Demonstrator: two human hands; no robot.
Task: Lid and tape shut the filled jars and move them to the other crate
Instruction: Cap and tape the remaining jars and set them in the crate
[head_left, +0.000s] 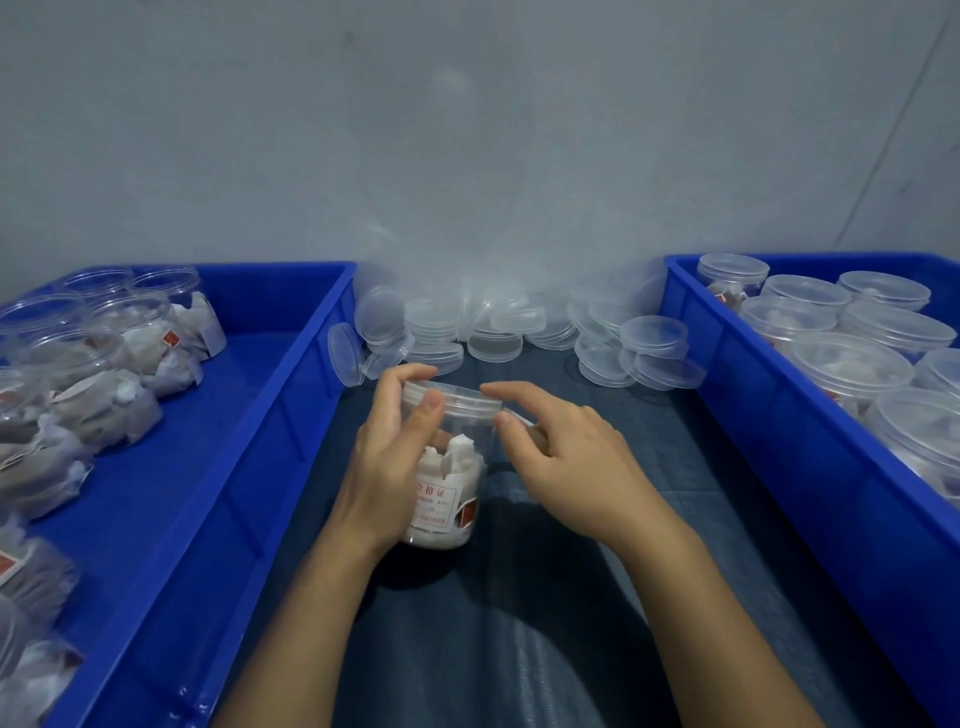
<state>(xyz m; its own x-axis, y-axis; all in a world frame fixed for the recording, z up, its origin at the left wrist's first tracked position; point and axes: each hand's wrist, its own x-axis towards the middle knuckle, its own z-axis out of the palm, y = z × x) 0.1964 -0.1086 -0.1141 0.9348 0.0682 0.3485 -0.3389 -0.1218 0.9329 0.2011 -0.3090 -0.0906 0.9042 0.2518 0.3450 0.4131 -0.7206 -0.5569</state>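
Jar (441, 467) at counter centre, gripped by left hand (387, 462); right hand (566, 462) fingers pinching at lid (452, 397) rim. Step: sealing. Next: transfer to 3 o'clock crate (779, 415).

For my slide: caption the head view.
Left hand holds a filled jar; right hand works its lid.

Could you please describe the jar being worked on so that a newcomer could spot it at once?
Look between the two blue crates, on the dark cloth. The jar stands upright there, in front of the heap of loose lids, gripped by the left hand. It alone stands outside a crate.
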